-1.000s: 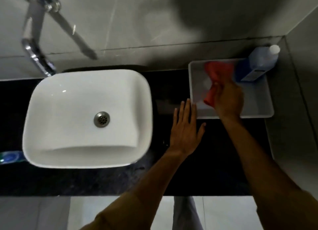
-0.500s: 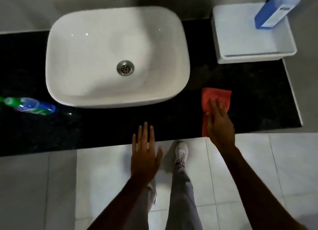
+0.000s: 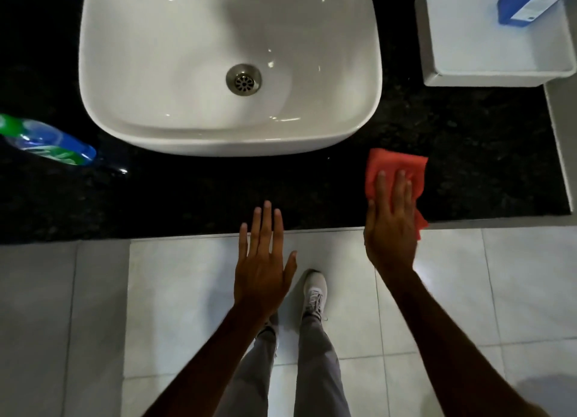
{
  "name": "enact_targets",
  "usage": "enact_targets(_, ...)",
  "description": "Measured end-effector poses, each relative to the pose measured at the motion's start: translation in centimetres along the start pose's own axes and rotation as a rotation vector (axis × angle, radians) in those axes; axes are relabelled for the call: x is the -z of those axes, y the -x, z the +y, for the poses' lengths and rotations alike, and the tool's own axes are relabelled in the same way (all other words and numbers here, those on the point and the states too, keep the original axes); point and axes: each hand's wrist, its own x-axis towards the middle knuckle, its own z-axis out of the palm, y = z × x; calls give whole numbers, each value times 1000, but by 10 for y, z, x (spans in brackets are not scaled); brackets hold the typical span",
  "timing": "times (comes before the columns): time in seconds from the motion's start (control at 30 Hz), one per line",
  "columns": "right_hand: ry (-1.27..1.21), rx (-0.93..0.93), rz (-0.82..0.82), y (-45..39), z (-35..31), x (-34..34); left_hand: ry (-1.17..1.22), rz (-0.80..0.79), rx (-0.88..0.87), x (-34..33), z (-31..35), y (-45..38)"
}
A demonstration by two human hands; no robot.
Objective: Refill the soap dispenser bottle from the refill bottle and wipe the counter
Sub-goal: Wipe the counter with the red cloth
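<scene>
- Now our cloth (image 3: 394,169) lies flat on the dark surface (image 3: 218,195), near its front edge and right of the sink (image 3: 231,64).
- Our right hand (image 3: 392,226) presses it down with fingers (image 3: 401,192) spread flat, pinning it without clutching; one corner hangs past the front edge.
- To wipe well, we judge it best to keep the palm weighted and sweep in long overlapping strokes, pulling that corner back on so it does not drag off.
- Our left hand (image 3: 263,260) hovers open and empty over the front edge, holding nothing.
- Open room runs leftward along the front strip below the sink, towards the green bottle (image 3: 46,143) lying on its side.
- To the right, the surface ends soon; behind stands a white tray (image 3: 487,70) holding the blue refill bottle (image 3: 530,3), so strokes there must stop short.
</scene>
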Motion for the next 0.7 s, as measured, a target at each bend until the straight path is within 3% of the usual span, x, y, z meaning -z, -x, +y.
enact_targets(0.1,-96,-139,35,-38,-39,-5,12,10,-24,-2,-3,-2)
enact_targets(0.23,-40,168,-23,1,-80,-25,4,38,15,-7,-15,9)
enact_targets(0.33,9,257,-97,48,-51,-17,15,30,-32,-7,-25,18)
enact_targets(0.43,2,111,-53,35,-23,-3,12,26,-36,-4,-31,17)
enact_targets(0.57,-77,-117,53,-15,-73,-13,2,26,55,-6,-40,21)
enact_targets(0.7,-52,149,-31,18,-126,-35,15,27,20,-5,-42,23)
